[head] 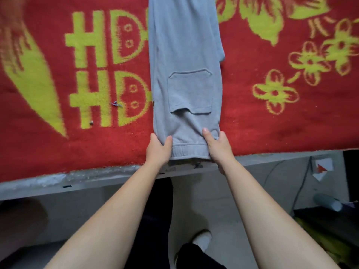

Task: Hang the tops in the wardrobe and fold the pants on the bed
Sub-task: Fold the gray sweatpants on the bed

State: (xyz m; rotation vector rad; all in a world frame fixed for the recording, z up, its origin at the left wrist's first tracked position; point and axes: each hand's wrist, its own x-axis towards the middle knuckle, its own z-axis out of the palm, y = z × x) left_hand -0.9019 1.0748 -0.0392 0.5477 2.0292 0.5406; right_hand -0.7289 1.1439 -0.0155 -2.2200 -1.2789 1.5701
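- The pants (pixel 184 74) lie lengthwise on the blanket (pixel 272 123), waistband (pixel 189 151) at the near bed edge (pixel 97 177).
- The left hand (pixel 158 150) grips its left corner, the right hand (pixel 218 147) its right.
- A pocket (pixel 190 92) sits just beyond both hands.

The left forearm (pixel 108 210) and right forearm (pixel 262 206) reach forward, bare and nearly straight. The left grip (pixel 158 150) pinches the left corner of the pants' (pixel 184 55) near elastic end, thumb on top and fingers round the edge. The right grip (pixel 219 148) pinches the right corner the same way.
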